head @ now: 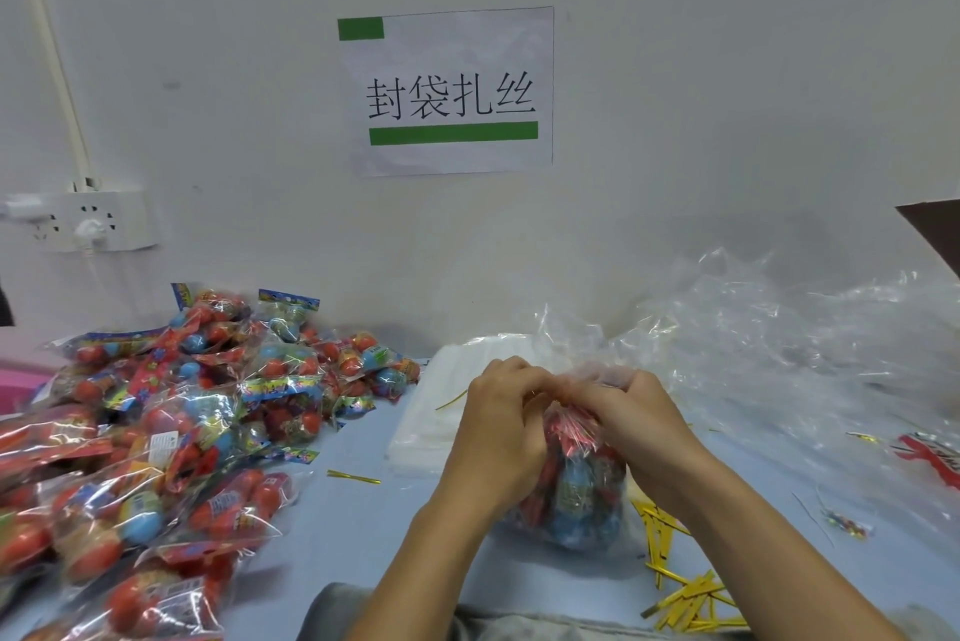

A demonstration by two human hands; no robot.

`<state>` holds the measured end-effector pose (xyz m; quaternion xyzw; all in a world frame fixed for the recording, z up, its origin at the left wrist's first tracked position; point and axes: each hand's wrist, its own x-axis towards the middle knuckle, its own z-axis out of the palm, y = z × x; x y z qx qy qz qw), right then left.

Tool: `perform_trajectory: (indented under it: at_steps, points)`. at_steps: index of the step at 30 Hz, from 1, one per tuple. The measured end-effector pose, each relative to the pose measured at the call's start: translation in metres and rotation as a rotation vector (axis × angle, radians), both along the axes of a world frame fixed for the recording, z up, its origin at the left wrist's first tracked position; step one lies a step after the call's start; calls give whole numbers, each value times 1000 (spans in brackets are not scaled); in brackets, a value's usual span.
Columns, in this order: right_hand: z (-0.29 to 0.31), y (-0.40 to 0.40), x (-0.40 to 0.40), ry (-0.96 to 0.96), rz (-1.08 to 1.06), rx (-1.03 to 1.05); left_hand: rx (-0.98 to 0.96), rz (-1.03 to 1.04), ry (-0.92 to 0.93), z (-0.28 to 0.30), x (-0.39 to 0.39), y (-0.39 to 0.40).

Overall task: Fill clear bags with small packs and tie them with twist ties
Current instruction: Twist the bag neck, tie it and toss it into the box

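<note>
We stand the filled clear bag [576,489] upright on the blue table [353,526], just in front of us, and gather its neck between both hands. Our left hand [501,427] curls its fingers round the neck from the left, and a gold twist tie [451,400] sticks out past its knuckles. Our right hand [631,419] pinches the bunched plastic at the top from the right. A heap of small packs [171,422] lies to the left, a loose twist tie [353,477] near it. More gold ties [685,593] lie scattered at the lower right, crumpled empty bags [789,354] behind them, a flat stack of bags [431,411] beyond our hands.
</note>
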<state>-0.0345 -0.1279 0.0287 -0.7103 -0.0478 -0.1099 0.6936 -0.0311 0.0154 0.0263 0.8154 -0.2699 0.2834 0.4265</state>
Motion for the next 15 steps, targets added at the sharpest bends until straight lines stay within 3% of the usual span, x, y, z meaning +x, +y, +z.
perform_trajectory:
  at_steps: [12,15]
  points:
    - [1,-2,2,50,25,25,-307,-14,299,3,0,0]
    - [1,-2,2,35,3,29,-447,-5,452,4,0,1]
